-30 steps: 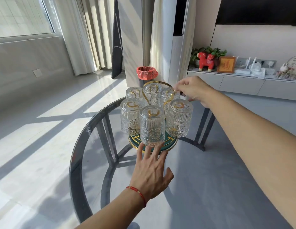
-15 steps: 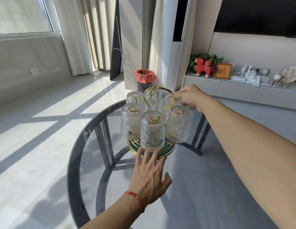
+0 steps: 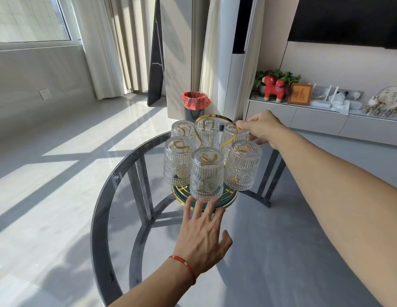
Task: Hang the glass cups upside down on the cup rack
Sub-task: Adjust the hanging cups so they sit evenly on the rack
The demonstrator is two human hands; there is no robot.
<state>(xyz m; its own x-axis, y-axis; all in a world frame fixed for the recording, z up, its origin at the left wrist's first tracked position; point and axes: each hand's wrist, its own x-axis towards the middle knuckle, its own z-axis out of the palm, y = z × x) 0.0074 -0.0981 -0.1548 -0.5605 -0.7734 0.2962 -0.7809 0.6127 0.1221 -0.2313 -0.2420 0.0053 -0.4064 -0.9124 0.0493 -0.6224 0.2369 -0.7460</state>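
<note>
Six ribbed glass cups (image 3: 207, 173) hang inverted on the gold cup rack (image 3: 215, 120), centre of the glass table (image 3: 100, 218). Left hand (image 3: 202, 238), fingers spread, steadies the rack's base; right hand (image 3: 259, 127) pinches the far-right cup (image 3: 232, 132), seemingly seating it.

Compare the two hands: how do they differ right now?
The left hand lies flat, fingers spread, fingertips at the green and gold rack base; the right hand reaches across, fingers curled at the far right ribbed glass cup. The left wrist wears a red string bracelet; the right is bare. Neither lifts a cup.
</note>
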